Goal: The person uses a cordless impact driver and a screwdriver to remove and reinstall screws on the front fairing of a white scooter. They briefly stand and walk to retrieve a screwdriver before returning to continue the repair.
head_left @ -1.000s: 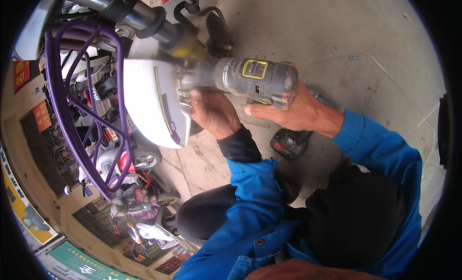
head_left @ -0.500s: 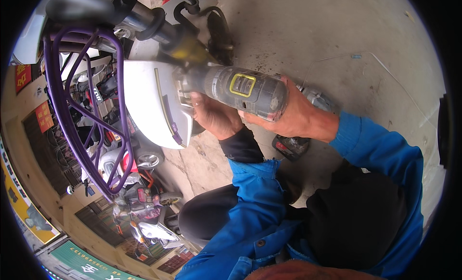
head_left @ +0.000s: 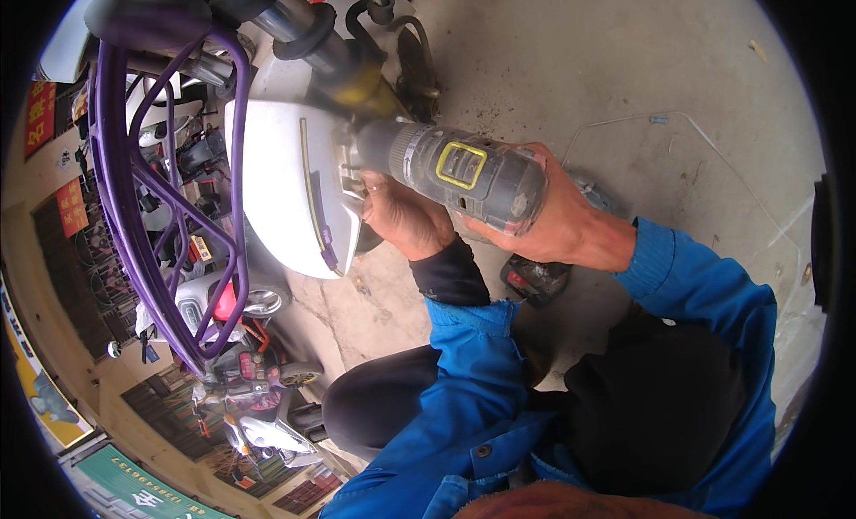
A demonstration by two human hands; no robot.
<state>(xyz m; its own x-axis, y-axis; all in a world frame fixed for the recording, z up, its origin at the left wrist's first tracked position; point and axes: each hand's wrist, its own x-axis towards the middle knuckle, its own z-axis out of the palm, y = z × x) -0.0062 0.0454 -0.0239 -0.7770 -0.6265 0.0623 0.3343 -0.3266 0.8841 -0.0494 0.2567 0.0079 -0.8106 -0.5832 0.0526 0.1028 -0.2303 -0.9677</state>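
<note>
My right hand (head_left: 557, 220) is wrapped round a cordless drill (head_left: 459, 167), grey and black with a yellow-edged window on top. The drill's nose points left, at a metal bracket (head_left: 350, 167) beside a white mudguard (head_left: 281, 189). Under the drill my left hand (head_left: 406, 216) has its fingers curled at the bracket; their tips are partly hidden, so what they pinch does not show. A dark block with red on it (head_left: 535, 278) appears below my right wrist; whether it belongs to the drill is unclear. The drill's tip is hidden too.
A purple tubular frame (head_left: 116, 162) rises at the left, beside metal fork tubes (head_left: 299, 28) above the mudguard. Another grey object (head_left: 597, 193) lies on the concrete behind my right hand. A thin pale cord (head_left: 687, 118) trails across the floor. Several parked scooters (head_left: 267, 412) stand farther left.
The drill and my right hand have shifted slightly right and down in the view. The frame and mudguard also sit a little differently. Both hands keep their grip.
</note>
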